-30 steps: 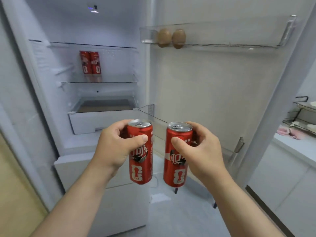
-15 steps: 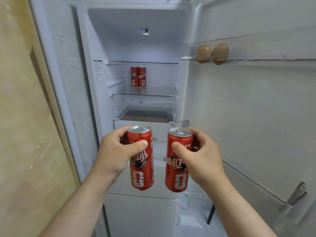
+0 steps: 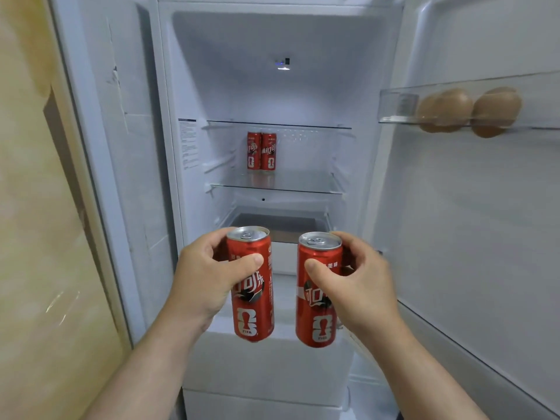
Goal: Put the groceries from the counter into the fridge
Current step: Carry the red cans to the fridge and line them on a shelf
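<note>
A wall (image 3: 36, 268) fills the left edge, right beside the fridge's (image 3: 272, 95) outer side. Its surface is pale yellow-beige, mottled and glossy, with faint streaks of reflected light low down. A darker brown band (image 3: 65, 153) slants down across it near the fridge; whether it is a ledge or a shadow cannot be told.

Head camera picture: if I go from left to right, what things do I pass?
Yellow wall → left hand → left can → right can → right hand → eggs.
</note>
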`<control>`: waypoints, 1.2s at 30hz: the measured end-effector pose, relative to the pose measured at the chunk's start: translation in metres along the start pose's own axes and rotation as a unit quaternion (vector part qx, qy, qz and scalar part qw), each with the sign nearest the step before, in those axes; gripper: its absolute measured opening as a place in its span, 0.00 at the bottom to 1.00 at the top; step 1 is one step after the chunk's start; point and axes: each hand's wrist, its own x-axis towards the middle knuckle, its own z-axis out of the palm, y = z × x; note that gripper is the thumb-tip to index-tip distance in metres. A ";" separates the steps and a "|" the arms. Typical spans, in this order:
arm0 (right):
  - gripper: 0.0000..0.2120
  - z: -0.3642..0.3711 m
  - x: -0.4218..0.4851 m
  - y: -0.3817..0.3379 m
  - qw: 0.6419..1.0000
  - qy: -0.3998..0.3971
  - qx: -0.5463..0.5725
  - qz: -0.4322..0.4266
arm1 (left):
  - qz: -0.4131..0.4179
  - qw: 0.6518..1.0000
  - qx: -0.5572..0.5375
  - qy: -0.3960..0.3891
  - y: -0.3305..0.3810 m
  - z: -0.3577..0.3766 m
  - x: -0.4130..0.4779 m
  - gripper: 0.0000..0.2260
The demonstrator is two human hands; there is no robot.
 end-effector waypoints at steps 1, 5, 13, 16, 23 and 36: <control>0.17 0.007 0.010 0.002 1.000 0.002 -0.002 -0.001 | 0.003 1.000 -0.001 -0.004 -0.004 -0.003 0.013 0.14; 0.20 0.038 0.050 0.005 1.000 0.018 -0.010 0.003 | 0.015 1.000 -0.013 -0.025 -0.016 -0.013 0.066 0.14; 0.17 0.090 0.116 0.013 0.999 0.043 -0.022 -0.001 | 0.034 0.997 -0.014 -0.064 -0.040 -0.024 0.155 0.13; 0.16 0.102 0.138 0.014 0.998 0.056 -0.025 -0.008 | 0.039 0.997 -0.021 -0.069 -0.044 -0.022 0.183 0.13; 0.14 0.114 0.192 0.016 0.997 0.068 -0.027 -0.027 | 0.040 0.997 -0.021 -0.057 -0.050 -0.012 0.240 0.12; 0.16 0.128 0.309 0.023 0.990 0.113 0.023 -0.078 | 0.076 0.997 -0.010 -0.006 -0.046 0.025 0.341 0.15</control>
